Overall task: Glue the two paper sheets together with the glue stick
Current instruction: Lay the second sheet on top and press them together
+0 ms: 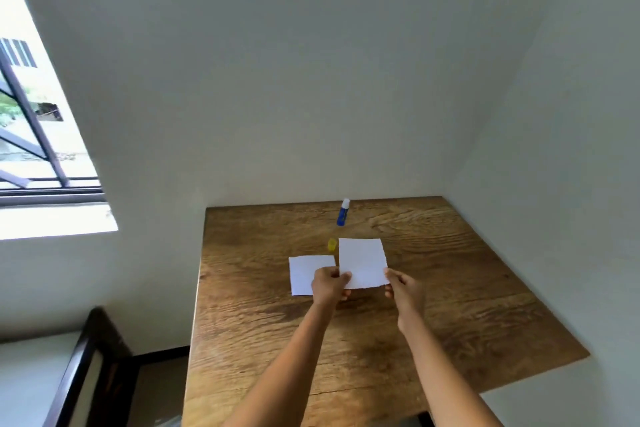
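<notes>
A white paper sheet (pixel 362 262) is held up over the wooden table (pixel 450 288). My left hand (pixel 329 286) pinches its lower left corner and my right hand (pixel 403 291) pinches its lower right corner. A second white sheet (pixel 304 272) lies flat on the table to the left, partly hidden behind my left hand. The blue glue stick (pixel 343 212) stands uncapped near the table's far edge. Its yellow cap (pixel 332 244) lies just left of the held sheet's top corner.
The table sits in a corner, with white walls behind it and to the right. A window (pixel 34 114) is at the left. A dark wooden frame (pixel 90 357) stands low at the left, beside the table.
</notes>
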